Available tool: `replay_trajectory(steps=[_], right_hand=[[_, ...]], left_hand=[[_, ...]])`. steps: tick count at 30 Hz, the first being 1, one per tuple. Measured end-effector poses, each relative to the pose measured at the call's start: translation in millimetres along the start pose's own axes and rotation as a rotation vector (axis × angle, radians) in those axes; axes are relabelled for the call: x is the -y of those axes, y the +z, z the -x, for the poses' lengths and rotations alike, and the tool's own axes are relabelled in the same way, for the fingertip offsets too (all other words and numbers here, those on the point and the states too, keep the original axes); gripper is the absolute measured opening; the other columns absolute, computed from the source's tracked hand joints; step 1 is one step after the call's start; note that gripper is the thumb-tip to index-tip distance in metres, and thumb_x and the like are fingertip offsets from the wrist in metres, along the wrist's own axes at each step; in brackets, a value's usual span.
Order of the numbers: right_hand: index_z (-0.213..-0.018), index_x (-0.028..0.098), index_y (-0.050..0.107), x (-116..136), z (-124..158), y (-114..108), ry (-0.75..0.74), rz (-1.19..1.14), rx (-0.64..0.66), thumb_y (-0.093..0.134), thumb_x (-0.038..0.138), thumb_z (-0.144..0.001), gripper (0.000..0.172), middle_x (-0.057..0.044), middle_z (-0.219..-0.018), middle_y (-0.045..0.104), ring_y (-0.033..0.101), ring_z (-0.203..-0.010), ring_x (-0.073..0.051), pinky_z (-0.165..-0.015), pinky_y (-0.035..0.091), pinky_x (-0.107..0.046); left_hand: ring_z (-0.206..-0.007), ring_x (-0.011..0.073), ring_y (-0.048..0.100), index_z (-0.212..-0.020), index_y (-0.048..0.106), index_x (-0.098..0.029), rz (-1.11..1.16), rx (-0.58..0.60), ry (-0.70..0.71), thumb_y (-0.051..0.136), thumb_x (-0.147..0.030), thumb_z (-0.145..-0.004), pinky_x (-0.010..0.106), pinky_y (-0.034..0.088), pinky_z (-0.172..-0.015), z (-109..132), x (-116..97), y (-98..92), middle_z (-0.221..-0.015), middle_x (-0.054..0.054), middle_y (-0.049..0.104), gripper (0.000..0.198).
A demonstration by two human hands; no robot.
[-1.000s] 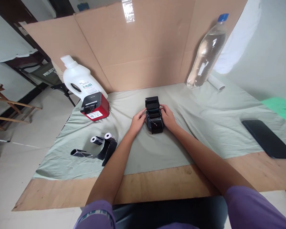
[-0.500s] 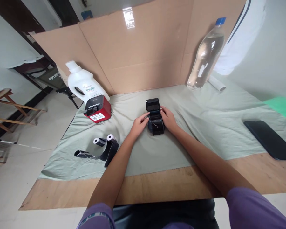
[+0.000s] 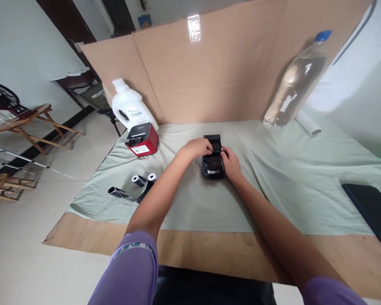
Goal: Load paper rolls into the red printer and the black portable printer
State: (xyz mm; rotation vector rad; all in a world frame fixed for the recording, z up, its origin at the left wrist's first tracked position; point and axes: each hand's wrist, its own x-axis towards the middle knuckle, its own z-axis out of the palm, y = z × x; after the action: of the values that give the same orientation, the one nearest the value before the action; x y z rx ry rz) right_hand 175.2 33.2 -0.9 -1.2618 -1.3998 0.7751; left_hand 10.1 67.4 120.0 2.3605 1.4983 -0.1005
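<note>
A small black portable printer [image 3: 207, 172] lies on the cloth in front of me, its lid [image 3: 212, 138] raised at the far side. Dark glossy material hangs over its front. My left hand [image 3: 199, 147] reaches over the printer's opening with bent fingers closed at its inner edge; whatever they pinch is hidden. Along the printer's right side, my right hand [image 3: 231, 164] grips the casing. To the left lie small paper rolls with black outsides and white ends, one roll [image 3: 139, 181] beside another roll [image 3: 151, 178], and a black tube-like piece [image 3: 117, 192].
A red and black box-shaped device [image 3: 144, 142] stands at the left, before a white jug [image 3: 131, 106]. At the right are a tilted clear bottle [image 3: 296, 87], a white tube [image 3: 307, 123] and a black phone [image 3: 370, 209]. A cardboard panel [image 3: 216, 80] closes the back.
My left hand has moved from the printer's left side up and over its opening. My right hand stays at the right side. The whole view has shifted slightly.
</note>
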Motion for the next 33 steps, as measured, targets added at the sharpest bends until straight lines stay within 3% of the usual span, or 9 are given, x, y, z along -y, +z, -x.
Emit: replay_trajectory(steps=[4,7,9,16,21,24,27,31,33], right_hand=[[-0.122,0.018,0.065,-1.7,-0.3,1.7,-0.011,-0.001,-0.015,0.045,0.041,-0.088,0.045,-0.012,-0.111,0.074,0.067,-0.101,-0.028,-0.098,0.05,-0.048],[-0.122,0.017,0.065,-2.7,-0.2,1.8,-0.016,0.002,-0.016,0.046,0.04,-0.089,0.045,-0.012,-0.11,0.074,0.066,-0.1,-0.028,-0.097,0.05,-0.047],[-0.122,0.017,0.065,-2.6,0.1,1.7,-0.021,0.003,-0.012,0.045,0.04,-0.089,0.044,-0.012,-0.109,0.074,0.066,-0.1,-0.028,-0.096,0.051,-0.047],[-0.123,0.019,0.065,-1.6,0.9,1.9,-0.005,-0.002,-0.013,0.046,0.039,-0.09,0.043,-0.011,-0.111,0.074,0.066,-0.1,-0.028,-0.096,0.05,-0.047],[-0.12,0.02,0.065,-3.1,0.9,1.1,-0.025,-0.006,-0.022,0.045,0.045,-0.093,0.043,-0.011,-0.112,0.074,0.066,-0.104,-0.029,-0.098,0.049,-0.047],[-0.116,0.02,0.067,-2.8,1.9,1.2,-0.049,-0.023,-0.028,0.042,0.049,-0.095,0.044,-0.012,-0.115,0.073,0.065,-0.107,-0.029,-0.099,0.049,-0.047],[-0.113,0.019,0.068,-2.0,2.6,1.9,-0.03,-0.007,-0.054,0.041,0.05,-0.096,0.045,-0.012,-0.114,0.074,0.064,-0.106,-0.03,-0.098,0.048,-0.048],[-0.118,0.018,0.068,-1.1,1.7,3.2,-0.031,0.005,-0.064,0.04,0.048,-0.095,0.046,-0.013,-0.118,0.073,0.064,-0.109,-0.029,-0.101,0.047,-0.049],[-0.117,0.018,0.068,-1.2,0.6,3.7,-0.024,0.008,-0.067,0.041,0.048,-0.094,0.046,-0.014,-0.118,0.073,0.064,-0.11,-0.03,-0.102,0.047,-0.049]], left_hand=[[-0.095,0.0195,0.069,-0.112,0.077,-0.024,-0.072,0.088,0.002,0.068,-0.031,-0.083,0.025,0.048,-0.078,-10.8,-8.1,-7.1,-0.109,0.002,0.078,0.031],[-0.103,0.0238,0.069,-0.116,0.073,-0.026,-0.242,0.034,-0.016,0.076,-0.034,-0.075,0.028,0.049,-0.082,-8.3,-19.6,3.5,-0.113,0.005,0.076,0.041],[-0.104,0.0256,0.069,-0.112,0.075,-0.025,-0.285,-0.024,0.006,0.072,-0.03,-0.079,0.031,0.05,-0.084,-4.7,-26.1,12.3,-0.111,0.008,0.076,0.034],[-0.099,0.0309,0.07,-0.098,0.079,-0.019,-0.204,-0.039,-0.037,0.075,-0.02,-0.076,0.036,0.05,-0.083,-6.2,-30.5,21.8,-0.099,0.014,0.076,0.022],[-0.089,0.0268,0.069,-0.096,0.076,-0.018,-0.082,-0.262,-0.003,0.074,-0.023,-0.072,0.033,0.049,-0.075,1.3,-24.0,14.2,-0.093,0.011,0.075,0.024],[-0.073,0.0207,0.064,-0.091,0.071,-0.017,0.203,-0.528,-0.109,0.072,-0.033,-0.075,0.03,0.046,-0.068,25.2,-6.2,12.1,-0.076,0.006,0.071,0.023],[-0.057,0.0138,0.054,-0.076,0.059,-0.019,0.509,-0.71,-0.272,0.066,-0.039,-0.076,0.026,0.039,-0.057,67.0,24.9,12.2,-0.062,0.0,0.061,0.021],[-0.043,0.0087,0.034,-0.078,0.05,-0.021,0.84,-0.733,-0.507,0.055,-0.041,-0.078,0.023,0.024,-0.045,146.1,81.9,11.7,-0.057,-0.004,0.055,0.02],[-0.045,0.0088,0.034,-0.074,0.051,-0.021,0.771,-0.737,-0.624,0.055,-0.044,-0.078,0.024,0.025,-0.045,189.0,112.2,12.3,-0.06,-0.003,0.056,0.023]])
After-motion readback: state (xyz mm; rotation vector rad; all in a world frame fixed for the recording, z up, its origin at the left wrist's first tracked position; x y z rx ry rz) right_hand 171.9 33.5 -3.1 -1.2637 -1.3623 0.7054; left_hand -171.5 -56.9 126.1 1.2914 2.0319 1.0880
